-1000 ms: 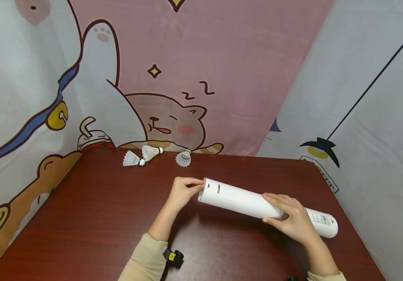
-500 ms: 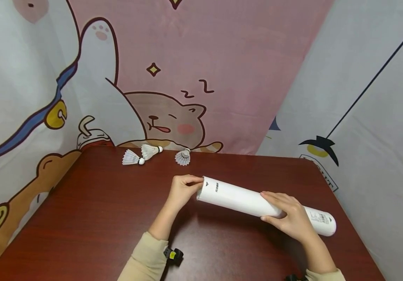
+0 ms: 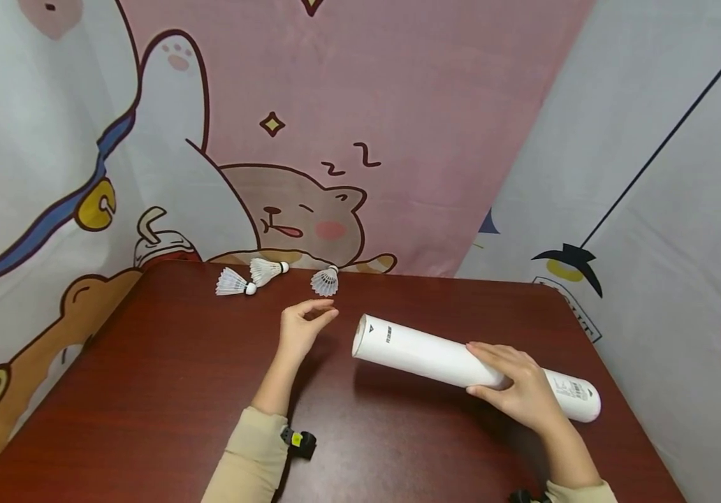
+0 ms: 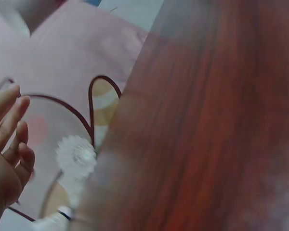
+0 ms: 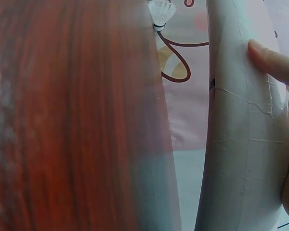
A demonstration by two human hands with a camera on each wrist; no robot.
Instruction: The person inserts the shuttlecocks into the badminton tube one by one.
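A long white shuttlecock tube (image 3: 426, 356) slants above the table, its left end raised and its mouth facing left. My right hand (image 3: 520, 388) grips the tube past its middle, thumb on the near side and fingers over the top. In the right wrist view the thumb presses on the wrinkled white tube wall (image 5: 245, 120). My left hand (image 3: 297, 332) hovers left of the tube mouth, apart from it. Its fingers are loosely bent with nothing between them, as the left wrist view shows too. Beyond it lies a white feather shuttlecock (image 3: 325, 281), mouth towards me.
Two more shuttlecocks, one nearer (image 3: 232, 282) and one behind it (image 3: 267, 271), lie close together at the table's back left edge. The dark red wooden table (image 3: 165, 391) meets a cartoon-printed cloth (image 3: 423, 140) at the back and sides.
My left hand has come away from the tube's mouth and moved left, its fingers parting slightly. The right hand and the tube have hardly moved.
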